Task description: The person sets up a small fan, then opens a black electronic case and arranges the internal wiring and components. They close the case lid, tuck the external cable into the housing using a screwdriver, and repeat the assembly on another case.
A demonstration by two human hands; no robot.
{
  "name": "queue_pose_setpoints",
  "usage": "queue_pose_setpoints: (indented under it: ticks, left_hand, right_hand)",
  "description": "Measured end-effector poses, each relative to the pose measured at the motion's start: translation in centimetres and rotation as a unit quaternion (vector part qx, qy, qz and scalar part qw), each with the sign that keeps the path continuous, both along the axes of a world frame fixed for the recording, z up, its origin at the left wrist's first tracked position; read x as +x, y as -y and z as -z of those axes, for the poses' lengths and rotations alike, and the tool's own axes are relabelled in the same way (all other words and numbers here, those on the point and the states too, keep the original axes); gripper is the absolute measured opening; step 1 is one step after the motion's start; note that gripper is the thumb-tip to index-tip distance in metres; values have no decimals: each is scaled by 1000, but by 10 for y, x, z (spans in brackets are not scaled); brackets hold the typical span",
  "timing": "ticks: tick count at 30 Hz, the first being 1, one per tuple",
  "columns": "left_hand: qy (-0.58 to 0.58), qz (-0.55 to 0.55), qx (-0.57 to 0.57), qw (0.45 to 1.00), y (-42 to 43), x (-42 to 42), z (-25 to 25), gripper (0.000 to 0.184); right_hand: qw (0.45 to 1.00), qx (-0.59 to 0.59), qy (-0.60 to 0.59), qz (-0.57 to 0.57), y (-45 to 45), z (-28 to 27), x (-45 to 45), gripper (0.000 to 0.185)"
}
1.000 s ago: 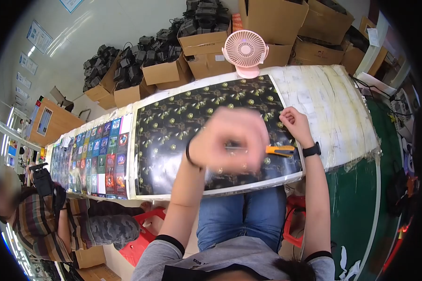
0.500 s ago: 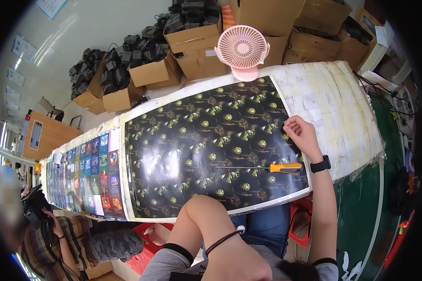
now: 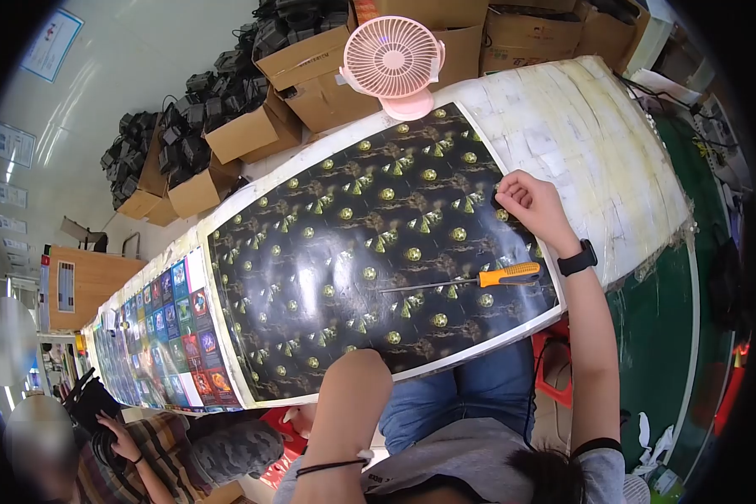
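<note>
"Any change since a second ago?"

"Yes: no longer seeing the left hand over the black sheet (image 3: 344, 244); no judging its fingers. Leaves the screwdriver (image 3: 500, 276) lying there uncovered, untouched."

"And the right hand (image 3: 536, 206)?"

"At the sheet's right edge, with fingers curled nearly closed, apparently around nothing."

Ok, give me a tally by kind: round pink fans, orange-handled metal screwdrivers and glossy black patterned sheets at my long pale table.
Round pink fan: 1
Orange-handled metal screwdriver: 1
Glossy black patterned sheet: 1
Total: 3
</note>
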State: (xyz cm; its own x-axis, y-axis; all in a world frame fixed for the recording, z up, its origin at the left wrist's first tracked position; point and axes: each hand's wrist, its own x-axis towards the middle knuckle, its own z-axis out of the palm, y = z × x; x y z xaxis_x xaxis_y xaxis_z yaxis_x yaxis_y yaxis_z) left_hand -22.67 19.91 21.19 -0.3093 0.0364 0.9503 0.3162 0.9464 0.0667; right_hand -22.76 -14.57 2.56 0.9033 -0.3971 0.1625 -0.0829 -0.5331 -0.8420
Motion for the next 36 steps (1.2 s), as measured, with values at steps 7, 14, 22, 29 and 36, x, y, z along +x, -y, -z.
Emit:
queue_pose_setpoints:
  ticks: [7, 14, 22, 29, 36]
  left_hand:
    - [-44, -51, 88, 994, 29, 16, -6, 29]
    - [-71, -79, 168, 980, 44, -4, 12, 36]
    - [-74, -60, 149, 984, 58, -11, 15, 34]
    - [-100, -98, 104, 985, 54, -10, 17, 26]
    - [-126, -167, 12, 978, 48, -10, 23, 19]
  right_hand:
    - [1000, 8, -6, -5, 1, -2, 0, 11]
    - [1000, 17, 4, -6, 2, 0, -2, 12]
    - [1000, 6, -8, -5, 4, 1, -1, 11]
    - [1000, -1, -5, 4, 1, 3, -1, 11]
    - [1000, -21, 0, 10, -3, 2, -1, 11]
